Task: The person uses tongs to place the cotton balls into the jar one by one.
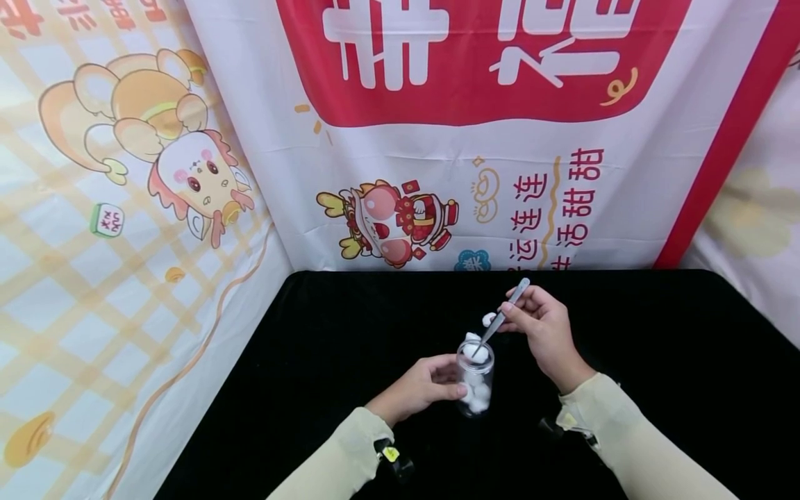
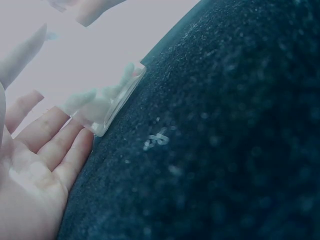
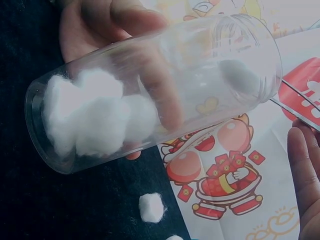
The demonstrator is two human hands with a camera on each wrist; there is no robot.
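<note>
A clear plastic jar stands on the black table with several white cotton balls at its bottom. My left hand holds the jar from the left, thumb on the near side and fingers behind; in the left wrist view, glare washes out much of the jar. A pair of metal tweezers slants down into the jar's mouth, pinched by my right hand. Just inside the mouth, at the tweezers' tips, is another cotton ball. Whether the tips grip it, I cannot tell.
Beyond the jar lie two loose cotton balls, one partly behind the rim and another white ball near the right fingers. The black cloth-covered table ends at a printed white and red curtain; a checked curtain hangs at the left.
</note>
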